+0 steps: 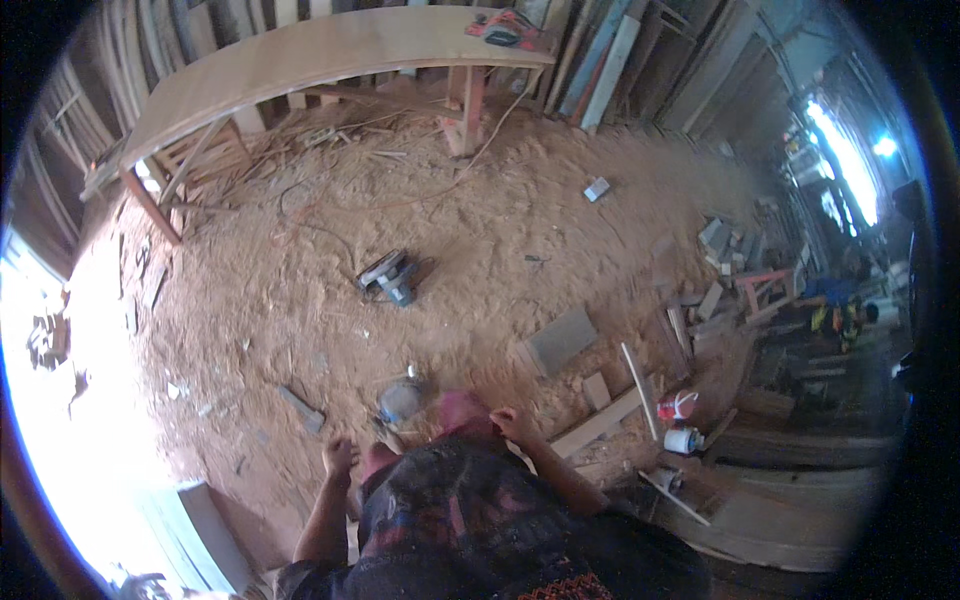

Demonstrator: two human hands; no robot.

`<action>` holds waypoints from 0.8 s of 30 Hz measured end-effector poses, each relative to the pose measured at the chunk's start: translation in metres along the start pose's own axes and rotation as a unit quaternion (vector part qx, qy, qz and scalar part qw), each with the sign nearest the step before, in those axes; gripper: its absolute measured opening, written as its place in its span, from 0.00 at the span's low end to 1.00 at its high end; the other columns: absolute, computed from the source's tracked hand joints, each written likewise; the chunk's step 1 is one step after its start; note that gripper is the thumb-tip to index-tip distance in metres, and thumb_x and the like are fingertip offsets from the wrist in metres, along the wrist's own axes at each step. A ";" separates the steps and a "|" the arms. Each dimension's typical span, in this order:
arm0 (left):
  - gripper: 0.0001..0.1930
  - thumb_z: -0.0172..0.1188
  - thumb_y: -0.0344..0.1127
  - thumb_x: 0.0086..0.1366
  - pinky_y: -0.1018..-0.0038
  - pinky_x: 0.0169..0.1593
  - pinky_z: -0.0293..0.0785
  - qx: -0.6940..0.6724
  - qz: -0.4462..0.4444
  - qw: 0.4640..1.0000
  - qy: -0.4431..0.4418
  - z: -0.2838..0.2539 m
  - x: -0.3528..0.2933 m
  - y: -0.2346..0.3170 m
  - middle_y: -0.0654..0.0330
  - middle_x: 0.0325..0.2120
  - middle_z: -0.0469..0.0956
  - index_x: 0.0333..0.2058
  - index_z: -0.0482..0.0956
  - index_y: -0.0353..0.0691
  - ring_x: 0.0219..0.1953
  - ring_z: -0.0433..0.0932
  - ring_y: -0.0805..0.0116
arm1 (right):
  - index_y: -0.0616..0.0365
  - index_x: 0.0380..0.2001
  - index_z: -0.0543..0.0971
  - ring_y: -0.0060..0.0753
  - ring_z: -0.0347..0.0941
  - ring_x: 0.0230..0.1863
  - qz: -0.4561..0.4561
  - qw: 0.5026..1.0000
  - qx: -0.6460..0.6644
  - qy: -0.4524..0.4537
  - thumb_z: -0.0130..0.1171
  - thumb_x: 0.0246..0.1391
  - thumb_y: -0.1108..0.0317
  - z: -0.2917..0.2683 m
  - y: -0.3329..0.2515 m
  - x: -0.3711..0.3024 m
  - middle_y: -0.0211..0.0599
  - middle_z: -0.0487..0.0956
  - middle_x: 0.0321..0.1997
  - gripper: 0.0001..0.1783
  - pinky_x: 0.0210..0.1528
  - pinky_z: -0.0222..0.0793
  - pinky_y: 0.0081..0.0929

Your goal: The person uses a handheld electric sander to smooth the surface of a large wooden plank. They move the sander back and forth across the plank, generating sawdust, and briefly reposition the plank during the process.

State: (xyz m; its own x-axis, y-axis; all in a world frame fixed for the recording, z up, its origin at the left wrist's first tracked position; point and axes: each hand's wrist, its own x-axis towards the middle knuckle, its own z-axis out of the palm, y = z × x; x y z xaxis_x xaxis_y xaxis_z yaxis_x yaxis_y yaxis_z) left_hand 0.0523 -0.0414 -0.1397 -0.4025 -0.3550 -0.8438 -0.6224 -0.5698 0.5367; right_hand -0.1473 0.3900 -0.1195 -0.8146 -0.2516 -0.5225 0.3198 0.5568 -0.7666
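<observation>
While the left hand (340,457) and right hand (513,424) hang loosely curled, apparently empty, the blue-grey object (399,402) just ahead of them on the floor (470,300) could trip a careless step, and a snagged cord (507,118) might drag the red power tool (508,30) off the table's (300,50) right edge!

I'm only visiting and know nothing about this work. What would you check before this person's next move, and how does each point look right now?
1. Left hand empty: cannot tell; it looks curled and is too small to be sure.
2. Right hand away from the grey power tool: ok; the tool lies well ahead of it.
3. Grey power tool unplugged: cannot tell; no plug is visible.
4. Floor free of loose things: not ok; a hammer-like tool lies ahead of the left hand.
5. Red power tool supported: ok; it rests on the long table.
</observation>
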 end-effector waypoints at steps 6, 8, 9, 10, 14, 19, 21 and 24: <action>0.13 0.62 0.38 0.69 0.64 0.31 0.80 0.013 -0.100 0.990 0.100 -0.006 0.023 -0.054 0.54 0.34 0.83 0.47 0.80 0.38 0.32 0.84 0.60 | 0.58 0.41 0.88 0.34 0.83 0.39 0.051 0.995 -0.083 -0.016 0.64 0.60 0.48 -0.014 0.105 0.060 0.42 0.87 0.38 0.22 0.44 0.77 0.36; 0.13 0.63 0.38 0.68 0.62 0.32 0.80 0.007 -0.095 0.990 0.103 0.014 0.039 -0.050 0.55 0.36 0.83 0.48 0.80 0.39 0.33 0.84 0.59 | 0.58 0.41 0.88 0.35 0.83 0.40 0.014 0.992 -0.122 0.017 0.62 0.60 0.45 -0.034 0.128 0.100 0.41 0.87 0.39 0.25 0.44 0.77 0.36; 0.14 0.63 0.39 0.68 0.61 0.33 0.80 0.008 -0.085 0.991 0.100 0.030 0.047 -0.044 0.55 0.37 0.83 0.48 0.80 0.39 0.34 0.84 0.59 | 0.57 0.40 0.88 0.36 0.83 0.40 0.024 0.983 -0.177 0.049 0.62 0.60 0.44 -0.052 0.136 0.109 0.39 0.87 0.39 0.25 0.44 0.77 0.37; 0.14 0.63 0.39 0.67 0.60 0.34 0.80 0.014 -0.058 0.995 0.084 0.054 0.059 -0.032 0.55 0.37 0.83 0.48 0.80 0.40 0.34 0.84 0.58 | 0.57 0.41 0.87 0.35 0.83 0.39 0.043 0.995 -0.086 0.024 0.62 0.61 0.46 -0.073 0.134 0.132 0.38 0.87 0.38 0.23 0.42 0.77 0.36; 0.14 0.64 0.41 0.68 0.60 0.37 0.80 0.085 0.221 0.963 -0.126 0.199 0.117 0.051 0.55 0.40 0.83 0.48 0.81 0.41 0.37 0.84 0.57 | 0.54 0.41 0.83 0.32 0.81 0.34 0.129 0.937 0.321 -0.045 0.64 0.61 0.54 -0.190 0.130 0.190 0.34 0.83 0.34 0.15 0.35 0.77 0.32; 0.12 0.64 0.42 0.71 0.64 0.39 0.81 -0.033 0.093 0.992 -0.081 0.405 0.117 0.153 0.56 0.41 0.85 0.47 0.82 0.41 0.38 0.85 0.60 | 0.49 0.31 0.81 0.25 0.76 0.28 0.085 0.966 0.232 0.076 0.64 0.62 0.53 -0.334 0.130 0.247 0.29 0.80 0.28 0.13 0.28 0.71 0.29; 0.12 0.64 0.42 0.72 0.64 0.39 0.81 -0.021 0.155 0.974 -0.166 0.449 0.115 0.198 0.57 0.40 0.85 0.47 0.82 0.41 0.36 0.85 0.63 | 0.48 0.28 0.80 0.24 0.74 0.27 0.124 0.956 0.228 0.136 0.64 0.62 0.52 -0.368 0.125 0.269 0.28 0.79 0.27 0.14 0.28 0.70 0.28; 0.12 0.64 0.42 0.72 0.64 0.39 0.82 0.076 0.128 0.972 -0.184 0.480 0.133 0.239 0.58 0.40 0.85 0.47 0.82 0.42 0.36 0.84 0.63 | 0.48 0.27 0.80 0.25 0.74 0.27 0.167 0.934 0.246 0.197 0.63 0.63 0.50 -0.378 0.144 0.282 0.28 0.80 0.28 0.16 0.28 0.71 0.32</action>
State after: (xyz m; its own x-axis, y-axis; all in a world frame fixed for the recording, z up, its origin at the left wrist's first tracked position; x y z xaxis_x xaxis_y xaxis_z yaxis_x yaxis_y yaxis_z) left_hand -0.4725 0.1306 -0.1197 -0.7528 -0.1654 -0.6372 -0.5509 -0.3717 0.7473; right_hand -0.5131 0.6985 -0.2365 -0.7139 0.2366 -0.6591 0.6924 0.0974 -0.7149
